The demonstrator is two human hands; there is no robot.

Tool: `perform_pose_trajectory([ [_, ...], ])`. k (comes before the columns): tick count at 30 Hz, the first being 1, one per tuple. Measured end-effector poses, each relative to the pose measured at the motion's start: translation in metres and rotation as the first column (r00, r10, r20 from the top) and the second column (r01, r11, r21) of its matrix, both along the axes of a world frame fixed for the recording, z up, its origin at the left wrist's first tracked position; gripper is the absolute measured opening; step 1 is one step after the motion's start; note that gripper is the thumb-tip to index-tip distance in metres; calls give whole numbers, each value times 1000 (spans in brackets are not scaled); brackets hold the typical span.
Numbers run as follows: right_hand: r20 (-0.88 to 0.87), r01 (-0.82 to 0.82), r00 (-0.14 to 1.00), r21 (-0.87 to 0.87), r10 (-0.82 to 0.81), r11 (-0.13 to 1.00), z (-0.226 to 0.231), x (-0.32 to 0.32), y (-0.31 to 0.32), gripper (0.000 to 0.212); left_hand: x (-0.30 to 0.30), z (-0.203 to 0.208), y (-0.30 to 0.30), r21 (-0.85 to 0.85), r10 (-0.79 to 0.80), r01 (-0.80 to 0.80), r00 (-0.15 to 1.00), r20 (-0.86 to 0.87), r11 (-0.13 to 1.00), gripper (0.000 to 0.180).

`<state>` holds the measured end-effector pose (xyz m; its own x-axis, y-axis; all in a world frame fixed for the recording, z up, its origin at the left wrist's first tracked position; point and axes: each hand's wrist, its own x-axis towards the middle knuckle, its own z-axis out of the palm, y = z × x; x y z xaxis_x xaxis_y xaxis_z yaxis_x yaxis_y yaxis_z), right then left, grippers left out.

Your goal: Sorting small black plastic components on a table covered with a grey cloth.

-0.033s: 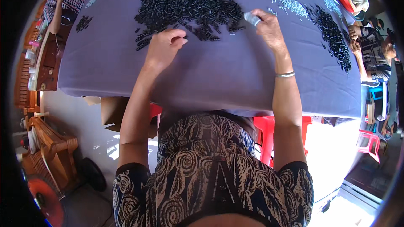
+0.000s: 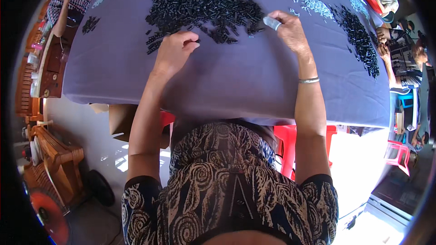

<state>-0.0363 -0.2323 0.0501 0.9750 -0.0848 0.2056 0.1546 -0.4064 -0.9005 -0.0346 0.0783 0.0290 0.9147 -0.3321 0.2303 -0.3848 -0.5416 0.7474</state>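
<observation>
A large heap of small black cylindrical pieces (image 2: 200, 4) lies on the purple-grey tablecloth (image 2: 227, 77). At its near left edge is my left hand (image 2: 175, 51), thumb and forefinger pinched together with a small black piece showing at the tips. My right hand (image 2: 290, 31) hovers by the heap's right edge, fingers curled closed. A pale grey covering (image 2: 272, 22) wraps one finger of it; whatever lies between those fingertips is hidden. A metal bangle (image 2: 309, 80) circles my right wrist.
To the right lie a pile of clear, pale small pieces (image 2: 314, 4) and a strip of black ones (image 2: 359, 41). A small black cluster (image 2: 91, 25) sits at left. Other people work at the left and right table edges. A red stool (image 2: 287, 147) stands below.
My left hand has shifted slightly left, still pinched. The fingers of my right hand have moved a little and look sharper now. The heap looks the same.
</observation>
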Motion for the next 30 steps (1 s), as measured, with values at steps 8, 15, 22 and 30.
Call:
perform_pose_trajectory([
  [8, -58, -251, 968, -282, 245, 926, -16, 5, 7, 8, -2, 1, 21, 354, 105, -163, 978, 178, 921, 18],
  [15, 32, -206, 976, -210, 217, 956, -17, 3, 13, 8, 2, 3, 6, 144, 156, -192, 961, 226, 971, 17],
  [22, 32, -205, 967, -492, 252, 846, -20, -1, 23, 8, -11, -6, -38, -89, -70, 76, 996, 61, 993, 11],
  [30, 121, -149, 983, 79, 139, 986, -15, 6, 13, 9, -27, -11, -64, -111, -168, 160, 983, -70, 981, 12],
])
